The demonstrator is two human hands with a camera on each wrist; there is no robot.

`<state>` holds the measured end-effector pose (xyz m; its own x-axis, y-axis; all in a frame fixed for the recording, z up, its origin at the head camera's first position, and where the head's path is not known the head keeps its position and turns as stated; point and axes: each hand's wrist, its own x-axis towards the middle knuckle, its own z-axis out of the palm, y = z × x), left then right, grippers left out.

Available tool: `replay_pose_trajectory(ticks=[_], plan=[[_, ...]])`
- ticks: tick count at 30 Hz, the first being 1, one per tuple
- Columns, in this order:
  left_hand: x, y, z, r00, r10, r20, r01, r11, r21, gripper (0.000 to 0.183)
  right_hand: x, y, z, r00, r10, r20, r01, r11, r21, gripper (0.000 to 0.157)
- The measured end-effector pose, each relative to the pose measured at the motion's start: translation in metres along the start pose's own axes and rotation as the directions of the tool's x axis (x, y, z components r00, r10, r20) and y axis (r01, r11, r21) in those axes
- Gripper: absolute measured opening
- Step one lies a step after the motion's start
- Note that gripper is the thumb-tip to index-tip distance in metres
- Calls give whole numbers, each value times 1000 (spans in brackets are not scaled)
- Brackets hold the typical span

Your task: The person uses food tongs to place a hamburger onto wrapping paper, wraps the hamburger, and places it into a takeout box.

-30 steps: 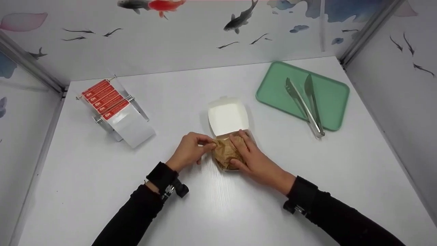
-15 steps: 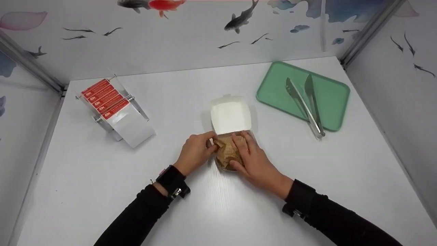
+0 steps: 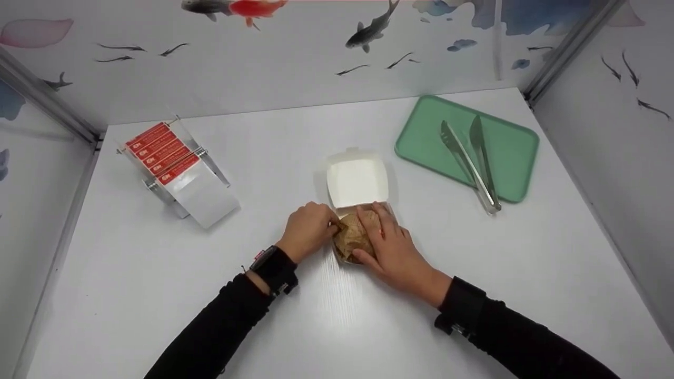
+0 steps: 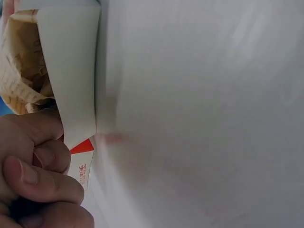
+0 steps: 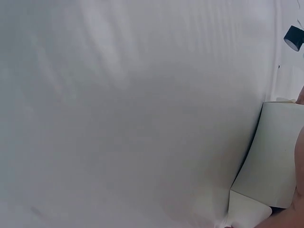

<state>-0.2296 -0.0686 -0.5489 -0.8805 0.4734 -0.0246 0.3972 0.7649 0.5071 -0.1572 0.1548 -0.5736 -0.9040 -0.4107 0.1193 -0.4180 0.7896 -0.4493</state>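
A white clamshell box [image 3: 358, 181] sits on the table with its lid folded back. In it lies a round bundle in brown printed wrapping paper [image 3: 354, 239]; what is inside is hidden. My left hand [image 3: 308, 231] pinches the paper's left fold at the box edge. In the left wrist view, its index finger dips between paper and box wall [image 4: 71, 71], the other fingers curled. My right hand [image 3: 397, 255] rests over the bundle's right side, its fingers extended toward the back and thumb on the near part. The right wrist view shows the box's outer wall [image 5: 270, 152] beside that hand.
At the back right a green tray [image 3: 421, 137] bears metal tongs [image 3: 471, 163], whose joined end juts over the near rim. A label dispenser [image 3: 179, 171] with red-and-white stickers stands at the left. Printed walls [image 3: 295, 63] border the white table.
My left hand has shifted right and slightly turned, bringing the paper's left fold in against the bundle. The box has slid slightly right. My right hand has barely moved.
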Motion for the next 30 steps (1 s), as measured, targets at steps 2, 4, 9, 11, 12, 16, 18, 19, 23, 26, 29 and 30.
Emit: replay_pose_trajectory(ticks=[2, 4, 9, 11, 12, 16, 18, 19, 23, 26, 29, 30], plan=[[-3, 1, -1, 998, 51, 37, -52, 998, 27, 12, 0, -1, 0, 1000, 1, -4, -1, 1000, -1, 80], [-7, -1, -3, 990, 88, 108, -91, 996, 16, 19, 0, -2, -1, 1000, 3, -10, -3, 1000, -2, 80], [-9, -11, -11, 947, 111, 302, -67, 986, -152, 42, 0, -2, -1, 999, -7, -43, 6, 1000, -24, 80], [-7, -13, -11, 951, 85, 298, -29, 982, -186, 40, 0, -1, 0, 999, -11, -49, 9, 999, -31, 80], [-6, -14, -10, 959, 63, 276, -11, 983, -185, 36, 0, -1, 0, 999, -10, -45, 8, 1000, -30, 80], [-3, -11, -1, 993, -13, 118, 27, 993, -117, 23, 0, 0, 0, 1000, 0, -15, 0, 1000, -7, 79], [-3, -9, 3, 999, -30, 44, 33, 997, -67, 21, 0, 1, 0, 1000, 7, -6, -7, 1000, 8, 78], [-2, -7, 4, 999, -33, 12, 33, 999, -38, 20, 0, 1, 0, 1000, 8, -5, -8, 1000, 12, 77], [-3, -2, 7, 998, -37, -57, 40, 998, 38, 16, 0, 1, 0, 1000, -2, -3, 2, 1000, 31, 76], [-3, 0, 7, 997, -43, -60, 47, 997, 54, 15, 3, 1, -2, 1000, -24, 0, 24, 999, 36, 75], [-2, 0, 4, 998, -46, -49, 49, 997, 58, 14, 7, 1, -7, 999, -37, -1, 37, 999, 30, 74], [-2, 0, 4, 998, -45, -47, 48, 997, 58, 14, 9, 1, -9, 999, -37, -4, 38, 999, 24, 74]])
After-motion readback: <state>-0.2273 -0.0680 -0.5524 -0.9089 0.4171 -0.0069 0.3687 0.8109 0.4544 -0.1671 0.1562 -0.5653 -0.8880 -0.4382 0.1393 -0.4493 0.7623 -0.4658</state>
